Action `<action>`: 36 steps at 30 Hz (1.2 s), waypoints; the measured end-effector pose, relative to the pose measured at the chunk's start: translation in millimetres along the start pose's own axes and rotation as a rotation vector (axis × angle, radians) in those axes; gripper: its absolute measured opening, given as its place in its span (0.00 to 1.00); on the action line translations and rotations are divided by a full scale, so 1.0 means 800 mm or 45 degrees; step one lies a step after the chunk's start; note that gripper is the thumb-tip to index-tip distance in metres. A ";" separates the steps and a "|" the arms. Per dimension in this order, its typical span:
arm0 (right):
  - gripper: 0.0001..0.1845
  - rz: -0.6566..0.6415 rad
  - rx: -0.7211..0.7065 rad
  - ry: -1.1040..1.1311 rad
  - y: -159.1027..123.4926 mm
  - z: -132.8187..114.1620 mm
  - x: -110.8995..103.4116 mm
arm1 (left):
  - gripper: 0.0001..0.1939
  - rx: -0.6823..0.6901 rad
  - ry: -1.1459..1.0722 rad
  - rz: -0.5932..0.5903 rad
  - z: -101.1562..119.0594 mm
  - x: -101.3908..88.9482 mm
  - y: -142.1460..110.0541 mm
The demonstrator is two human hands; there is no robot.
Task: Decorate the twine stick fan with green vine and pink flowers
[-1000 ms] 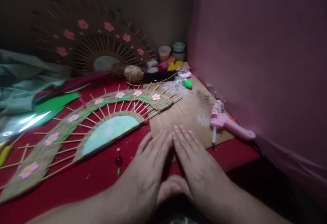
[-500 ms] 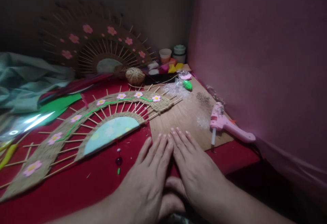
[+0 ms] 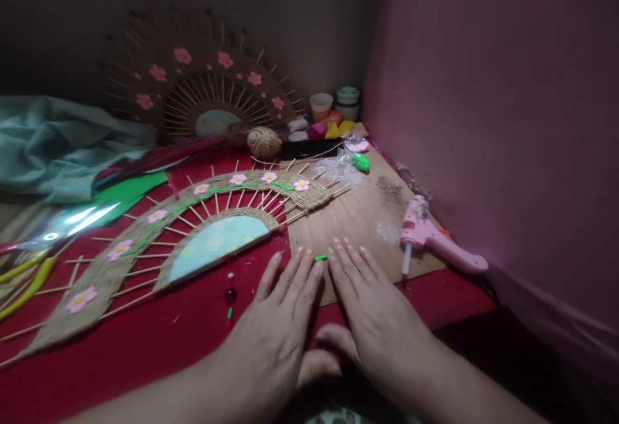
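Observation:
My left hand (image 3: pixel 285 314) lies palm down with its fingers stretched out over the near edge of a brown board (image 3: pixel 329 218). Beside it, my right hand (image 3: pixel 367 308) is flat too, fingers extended. A thin strip of green clay (image 3: pixel 320 258) shows in the gap between the two sets of fingertips; its ends run under the fingers. Left of my hands rests a woven twine fan (image 3: pixel 188 243) with sticks, pink flowers, a wavy green line and a pale blue half-round centre. A lump of green clay (image 3: pixel 360 162) sits farther back on the board.
A pink glue gun (image 3: pixel 425 234) lies at the board's right edge, by the pink wall. A twine ball (image 3: pixel 264 144), cups (image 3: pixel 321 107) and coloured clay packs (image 3: pixel 333 130) stand at the back. Another flowered fan (image 3: pixel 203 82) leans behind. Yellow-handled scissors (image 3: pixel 31 289) lie left.
My hands have parted slightly at the fingertips, so the green strip between them now shows. The whole view has shifted a little, with the scene sitting farther right.

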State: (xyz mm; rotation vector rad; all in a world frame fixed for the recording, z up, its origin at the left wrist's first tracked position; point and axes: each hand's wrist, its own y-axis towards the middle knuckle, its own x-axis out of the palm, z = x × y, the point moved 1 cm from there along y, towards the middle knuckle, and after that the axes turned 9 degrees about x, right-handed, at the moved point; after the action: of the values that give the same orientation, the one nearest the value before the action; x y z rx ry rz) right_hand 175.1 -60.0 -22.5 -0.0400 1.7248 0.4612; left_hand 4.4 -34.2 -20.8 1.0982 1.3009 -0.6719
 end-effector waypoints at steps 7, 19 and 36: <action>0.48 -0.013 0.058 0.038 0.026 0.007 -0.008 | 0.43 -0.199 -0.148 -0.012 -0.019 -0.013 0.008; 0.40 0.114 -0.098 -0.039 -0.005 0.000 0.003 | 0.51 -0.054 -0.192 -0.061 0.015 -0.004 0.017; 0.39 -0.053 -0.013 0.036 0.011 0.008 0.004 | 0.48 -0.105 -0.206 -0.101 0.003 -0.004 0.031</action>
State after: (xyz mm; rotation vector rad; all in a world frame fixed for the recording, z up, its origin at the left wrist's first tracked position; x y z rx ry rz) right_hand 178.4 -49.3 -24.3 -0.0900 1.7464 0.4406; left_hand 26.7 -27.4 -11.5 0.9107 1.2264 -0.7443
